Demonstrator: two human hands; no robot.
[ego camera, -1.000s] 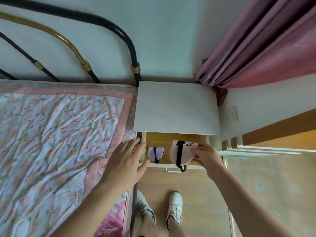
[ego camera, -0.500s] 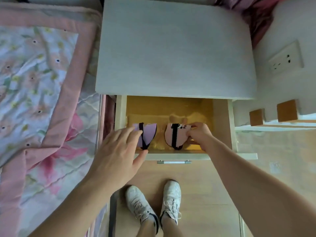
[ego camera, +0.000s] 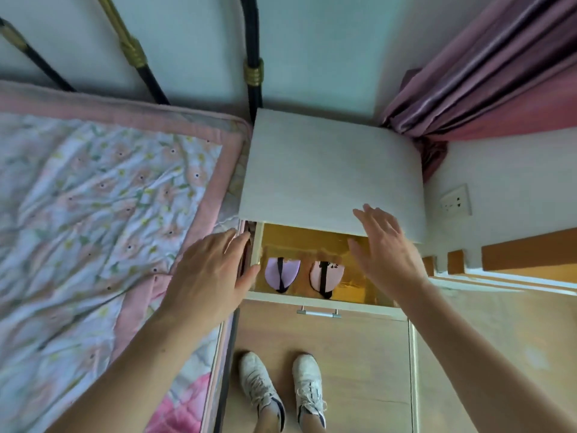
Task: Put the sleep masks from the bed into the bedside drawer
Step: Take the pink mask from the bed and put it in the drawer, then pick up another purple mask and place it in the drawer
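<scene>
The bedside drawer [ego camera: 321, 300] stands pulled out under the white nightstand top, its yellow inside showing. Two folded sleep masks lie side by side in it: a lilac sleep mask [ego camera: 288, 273] on the left and a pink sleep mask [ego camera: 334, 275] with black strap on the right. My left hand [ego camera: 212, 273] hovers open at the drawer's left edge, over the gap beside the bed. Above the drawer's right part, my right hand [ego camera: 387, 257] is raised with fingers spread, holding nothing.
The bed [ego camera: 93, 229] with a floral quilt and pink border fills the left. The nightstand top [ego camera: 331, 173] is bare. A metal headboard [ego camera: 253, 67] and pink curtain [ego camera: 499, 73] stand at the back. My white shoes [ego camera: 281, 392] are on the wooden floor below the drawer handle [ego camera: 318, 313].
My right hand let go of the pink sleep mask and lifted out of the drawer. My left hand drew back to the drawer's left edge. The camera view pulled back.
</scene>
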